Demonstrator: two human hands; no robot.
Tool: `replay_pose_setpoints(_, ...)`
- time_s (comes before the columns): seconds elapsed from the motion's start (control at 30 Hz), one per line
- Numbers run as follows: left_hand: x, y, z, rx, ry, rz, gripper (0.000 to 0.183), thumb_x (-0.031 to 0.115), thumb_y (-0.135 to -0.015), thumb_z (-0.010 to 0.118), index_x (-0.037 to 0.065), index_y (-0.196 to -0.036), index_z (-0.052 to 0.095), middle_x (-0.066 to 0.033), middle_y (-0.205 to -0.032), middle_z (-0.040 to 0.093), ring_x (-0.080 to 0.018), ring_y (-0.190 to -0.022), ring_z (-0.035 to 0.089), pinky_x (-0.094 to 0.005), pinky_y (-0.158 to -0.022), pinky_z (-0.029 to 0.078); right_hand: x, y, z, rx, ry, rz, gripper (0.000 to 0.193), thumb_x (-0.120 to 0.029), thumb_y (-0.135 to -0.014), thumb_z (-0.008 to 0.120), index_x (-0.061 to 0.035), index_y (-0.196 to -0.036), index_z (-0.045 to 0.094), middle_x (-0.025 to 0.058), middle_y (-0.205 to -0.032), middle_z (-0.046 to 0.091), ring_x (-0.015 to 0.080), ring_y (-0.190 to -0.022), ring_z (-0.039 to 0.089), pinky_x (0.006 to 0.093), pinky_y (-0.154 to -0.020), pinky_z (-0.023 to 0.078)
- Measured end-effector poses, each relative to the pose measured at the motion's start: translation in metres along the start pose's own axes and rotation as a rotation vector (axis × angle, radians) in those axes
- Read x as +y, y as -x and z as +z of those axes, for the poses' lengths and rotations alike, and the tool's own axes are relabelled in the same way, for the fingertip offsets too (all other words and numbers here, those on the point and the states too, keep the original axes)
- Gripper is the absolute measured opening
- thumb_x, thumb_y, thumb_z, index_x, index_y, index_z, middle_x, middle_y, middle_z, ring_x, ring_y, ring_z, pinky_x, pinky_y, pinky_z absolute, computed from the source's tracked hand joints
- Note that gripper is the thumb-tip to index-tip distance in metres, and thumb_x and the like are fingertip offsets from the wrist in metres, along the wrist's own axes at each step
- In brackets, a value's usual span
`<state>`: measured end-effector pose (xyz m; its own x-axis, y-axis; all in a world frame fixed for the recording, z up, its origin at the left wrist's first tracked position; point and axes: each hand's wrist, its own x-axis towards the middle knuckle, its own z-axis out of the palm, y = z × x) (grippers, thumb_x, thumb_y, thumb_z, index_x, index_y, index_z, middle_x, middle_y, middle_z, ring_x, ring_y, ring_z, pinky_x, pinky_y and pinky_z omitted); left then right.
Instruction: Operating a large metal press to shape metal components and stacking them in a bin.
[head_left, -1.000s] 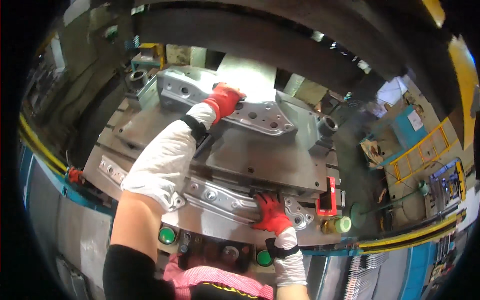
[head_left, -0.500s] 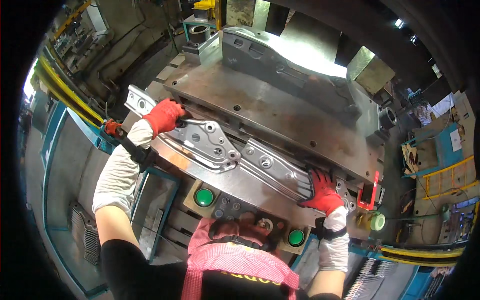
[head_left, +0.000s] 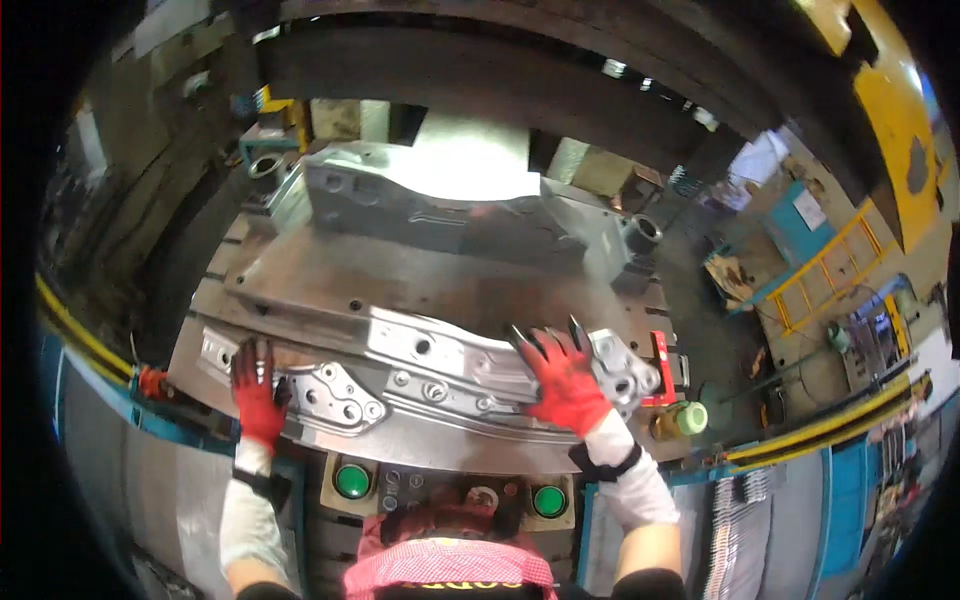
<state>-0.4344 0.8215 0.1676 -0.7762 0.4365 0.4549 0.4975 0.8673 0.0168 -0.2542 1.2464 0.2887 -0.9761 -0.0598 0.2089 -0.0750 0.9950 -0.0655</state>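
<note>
My left hand (head_left: 260, 395), in a red glove with dark fingertips, rests on the left stamped metal bracket (head_left: 345, 398). Its fingers stretch forward, slightly apart. My right hand (head_left: 565, 385), gloved alike, lies spread and open over the right end of a long silver stamped part (head_left: 420, 345). That part runs along the front of the die block. Nearer to me, a second long stamped part (head_left: 435, 392) lies beside the left bracket. A holed end plate (head_left: 622, 370) shows to the right of my right hand, which hides how it joins the rest.
Behind rises a dark die block (head_left: 440, 230) with a curved bright top. Two green push buttons (head_left: 352, 481) (head_left: 549, 501) sit at the front. A red bracket (head_left: 660, 365) and a pale green-capped bottle (head_left: 685, 418) stand at right. Yellow rails (head_left: 800, 440) flank the bed.
My view has turned. My left hand has opened from its grip on the left bracket. A long silver part now shows along the die's front edge, under my spread right hand.
</note>
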Motion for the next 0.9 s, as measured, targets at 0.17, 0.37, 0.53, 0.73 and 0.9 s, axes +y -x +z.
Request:
replay_pose_setpoints(0.17,0.008,0.009,0.005,0.071,0.058,-0.19,0.082,0.02,-0.07,0.064,0.013,-0.141,0.023,-0.0174,-0.144,0.022,-0.0378,-0.133,0.017,-0.0478,-0.108,0.016,0.027,-0.109,0.009,0.259,0.049,-0.063,0.088,-0.036,-0.056,0.076,-0.0111,-0.132,0.038,0.0135,-0.126,0.038,0.0317,-0.121,0.033,0.0515,-0.107,0.012)
replay_pose_setpoints(0.37,-0.021,0.072,-0.006,-0.023,0.0,-0.366,0.076,0.026,-0.074,0.061,0.01,-0.14,0.027,-0.019,-0.143,0.024,-0.0385,-0.132,0.02,-0.0484,-0.108,0.016,0.031,-0.212,0.032,0.396,0.232,-0.053,0.104,-0.044,-0.054,0.077,-0.0139,-0.139,0.025,0.0113,-0.129,0.037,0.0309,-0.123,0.032,0.0555,-0.107,0.008)
replay_pose_setpoints(0.53,-0.044,0.155,0.016,-0.188,-0.125,-0.529,0.084,0.033,-0.069,0.065,0.01,-0.14,0.026,-0.0204,-0.143,0.023,-0.0372,-0.131,0.022,-0.0468,-0.109,0.016,0.025,-0.225,0.044,0.301,0.377,-0.056,0.116,-0.046,-0.05,0.078,-0.0133,-0.142,0.014,0.0128,-0.14,0.028,0.034,-0.13,0.024,0.0586,-0.107,0.004)
replay_pose_setpoints(0.73,-0.021,0.181,0.088,-0.332,0.085,-0.625,0.092,0.028,-0.065,0.072,0.009,-0.14,0.022,-0.0203,-0.14,0.028,-0.0372,-0.128,0.027,-0.0474,-0.106,0.023,0.021,-0.182,0.021,0.332,0.164,-0.031,0.107,-0.046,-0.057,0.074,-0.0118,-0.141,0.018,0.0182,-0.142,0.022,0.0372,-0.132,0.018,0.0562,-0.107,0.004)
replay_pose_setpoints(0.9,-0.022,0.241,0.167,-0.604,0.67,-0.626,0.074,0.024,-0.075,0.066,0.004,-0.137,0.029,-0.0211,-0.135,0.036,-0.034,-0.122,0.037,-0.0389,-0.102,0.032,-0.002,-0.04,0.007,0.331,-0.126,0.145,0.076,-0.038,-0.07,0.069,-0.0033,-0.131,0.038,0.0213,-0.137,0.028,0.0406,-0.129,0.022,0.0482,-0.108,0.015)
